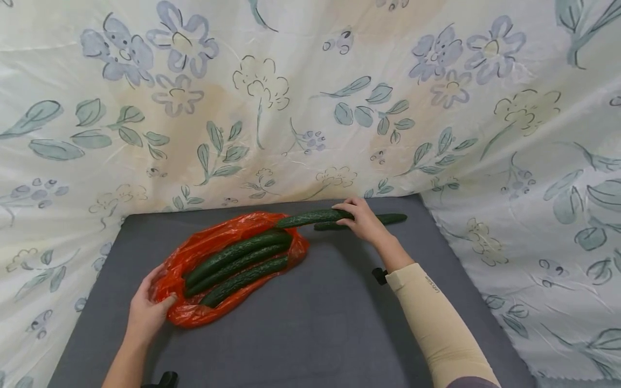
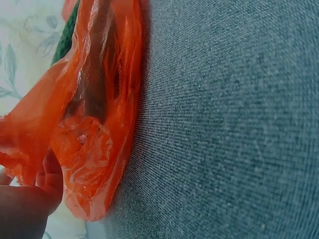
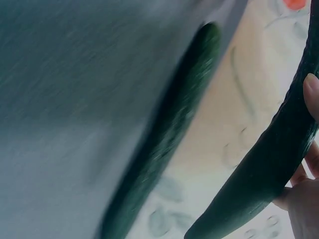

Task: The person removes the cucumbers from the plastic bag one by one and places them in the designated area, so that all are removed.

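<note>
My right hand [image 1: 359,218] grips a long dark green cucumber [image 1: 310,217], raised above the table; its left end overlaps the far edge of a red plastic bag [image 1: 230,229]. In the right wrist view, the thumb lies along this held cucumber [image 3: 259,174]. Behind and below that hand, a second cucumber [image 1: 392,218] lies on the table. Several more cucumbers [image 1: 237,253] sit side by side in the bag, showing through its wide opening. At the bag's near left end, my left hand [image 1: 149,304] pinches the plastic between thumb and fingers.
The table [image 1: 310,334] has a dark grey cloth surface. A floral curtain [image 1: 291,124] hangs along its far edge and both sides. Black wrist devices show at the right wrist [image 1: 380,276] and near the left forearm.
</note>
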A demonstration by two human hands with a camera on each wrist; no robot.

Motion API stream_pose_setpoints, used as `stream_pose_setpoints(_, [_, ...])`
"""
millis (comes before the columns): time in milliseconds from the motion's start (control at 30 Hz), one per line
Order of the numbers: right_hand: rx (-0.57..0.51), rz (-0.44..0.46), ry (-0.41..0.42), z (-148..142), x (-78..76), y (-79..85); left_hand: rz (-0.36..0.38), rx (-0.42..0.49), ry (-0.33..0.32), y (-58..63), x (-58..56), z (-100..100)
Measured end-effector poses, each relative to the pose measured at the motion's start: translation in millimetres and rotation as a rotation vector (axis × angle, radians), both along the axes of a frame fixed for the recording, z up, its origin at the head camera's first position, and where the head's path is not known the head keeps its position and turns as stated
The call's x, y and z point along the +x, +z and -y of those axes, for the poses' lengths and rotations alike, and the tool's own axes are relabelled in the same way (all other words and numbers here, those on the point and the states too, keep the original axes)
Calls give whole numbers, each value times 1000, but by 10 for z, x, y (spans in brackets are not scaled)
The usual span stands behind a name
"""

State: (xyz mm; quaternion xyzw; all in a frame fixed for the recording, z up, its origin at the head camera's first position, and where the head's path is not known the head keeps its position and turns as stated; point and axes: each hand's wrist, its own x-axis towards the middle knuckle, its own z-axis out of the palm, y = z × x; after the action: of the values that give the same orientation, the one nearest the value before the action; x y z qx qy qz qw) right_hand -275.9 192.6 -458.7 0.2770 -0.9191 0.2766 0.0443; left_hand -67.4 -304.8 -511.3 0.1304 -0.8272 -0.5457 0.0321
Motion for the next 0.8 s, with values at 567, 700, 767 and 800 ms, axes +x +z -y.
stream_pose_setpoints(567, [76,139,-142,-641,-57,-307,-42,38,-14,44,-25,17])
stream_pose_setpoints(700, [106,155,-137,-717,-79,-368,-43,33,-18,29,-14,23])
stream_pose_setpoints(767, [118,156,-126,-737,-98,-417,-47,22,-20,19,-10,30])
stream_pose_setpoints(800, [122,162,-124,-742,-110,-444,-49,20,-20,16,-9,35])
